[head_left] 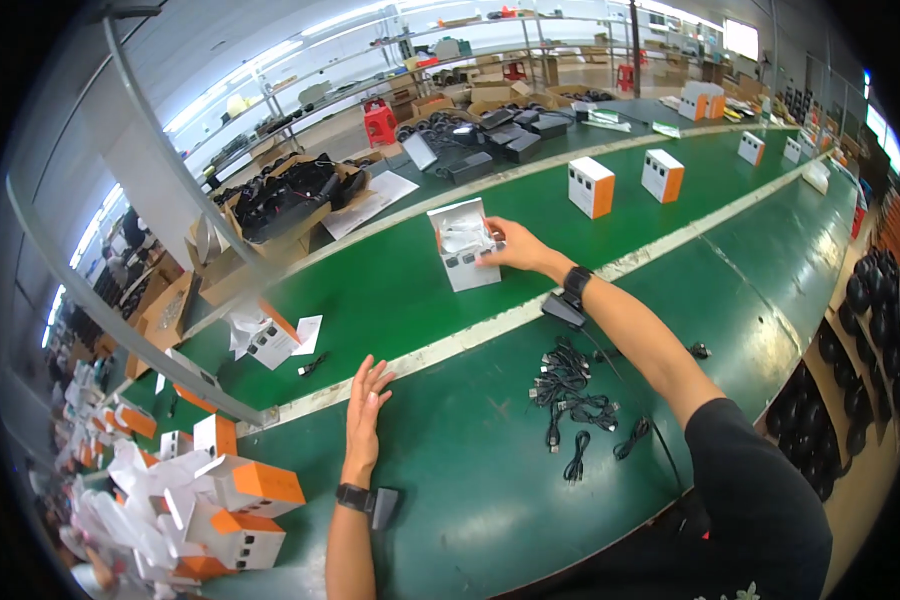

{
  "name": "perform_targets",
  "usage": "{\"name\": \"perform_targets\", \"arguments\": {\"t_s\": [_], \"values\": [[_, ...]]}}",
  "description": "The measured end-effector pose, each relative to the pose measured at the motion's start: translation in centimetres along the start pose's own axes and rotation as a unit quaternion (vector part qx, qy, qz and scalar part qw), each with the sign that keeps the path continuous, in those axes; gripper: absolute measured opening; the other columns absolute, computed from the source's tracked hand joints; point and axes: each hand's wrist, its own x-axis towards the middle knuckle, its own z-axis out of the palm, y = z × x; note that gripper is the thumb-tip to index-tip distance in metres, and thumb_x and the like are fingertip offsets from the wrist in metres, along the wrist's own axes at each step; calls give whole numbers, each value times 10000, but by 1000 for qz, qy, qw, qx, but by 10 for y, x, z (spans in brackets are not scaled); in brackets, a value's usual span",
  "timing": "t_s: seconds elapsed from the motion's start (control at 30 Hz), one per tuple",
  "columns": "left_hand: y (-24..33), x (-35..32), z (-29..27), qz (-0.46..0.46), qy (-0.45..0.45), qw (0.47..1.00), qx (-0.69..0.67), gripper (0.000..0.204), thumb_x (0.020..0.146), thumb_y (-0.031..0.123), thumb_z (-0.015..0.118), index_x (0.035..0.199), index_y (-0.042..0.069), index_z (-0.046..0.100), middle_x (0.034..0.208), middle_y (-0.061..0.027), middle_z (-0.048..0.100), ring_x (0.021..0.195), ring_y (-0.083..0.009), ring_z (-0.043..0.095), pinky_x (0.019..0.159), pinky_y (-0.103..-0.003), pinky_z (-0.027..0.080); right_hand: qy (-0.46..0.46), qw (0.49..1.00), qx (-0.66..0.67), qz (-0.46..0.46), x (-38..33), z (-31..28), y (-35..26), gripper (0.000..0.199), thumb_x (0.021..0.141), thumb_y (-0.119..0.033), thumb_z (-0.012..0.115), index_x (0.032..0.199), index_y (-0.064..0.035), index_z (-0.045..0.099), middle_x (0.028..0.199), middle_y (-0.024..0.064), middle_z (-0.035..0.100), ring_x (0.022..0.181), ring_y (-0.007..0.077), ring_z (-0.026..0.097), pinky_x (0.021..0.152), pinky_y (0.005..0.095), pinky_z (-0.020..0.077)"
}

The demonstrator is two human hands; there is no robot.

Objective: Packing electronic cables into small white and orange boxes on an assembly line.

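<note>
My right hand (522, 247) reaches over the green belt and grips the side of a white box (473, 278). The box stands with its flap up, and white wrapping (465, 238) shows inside its top. My left hand (363, 418) is raised over the near bench with its fingers stretched out, holding nothing. A pile of black coiled cables (564, 374) lies on the bench below my right forearm. Left of the held box, another opened white and orange box (272, 342) sits on the belt near a loose cable (312, 366) and a white paper slip (308, 334).
Several opened boxes (260, 484) with plastic wrapping crowd the bench at lower left. A metal post (180, 165) rises beside the belt. Closed white and orange boxes (592, 188) stand farther right on it. Beyond, a carton (295, 200) holds black items.
</note>
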Motion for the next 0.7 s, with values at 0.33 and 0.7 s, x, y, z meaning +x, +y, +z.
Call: {"name": "perform_targets", "arguments": {"t_s": [0.33, 0.7], "values": [[24, -17, 47, 78, 42, 996, -14, 1275, 799, 389, 950, 1746, 93, 149, 1616, -199, 509, 1502, -335, 499, 1211, -495, 398, -182, 981, -23, -66, -168, 52, -137, 841, 719, -400, 1009, 1332, 50, 652, 1256, 225, 720, 1231, 334, 699, 1084, 416, 547], [73, -35, 127, 192, -103, 939, 266, 1352, 555, 453, 1078, 1649, 66, 383, 1626, -221, 476, 1509, -407, 470, 1227, -547, 412, -186, 883, -416, 113, -247, -45, -126, 347, 938, -239, 790, 1225, -50, 741, 921, 204, 749, 900, 438, 735, 811, 546, 586]]}}
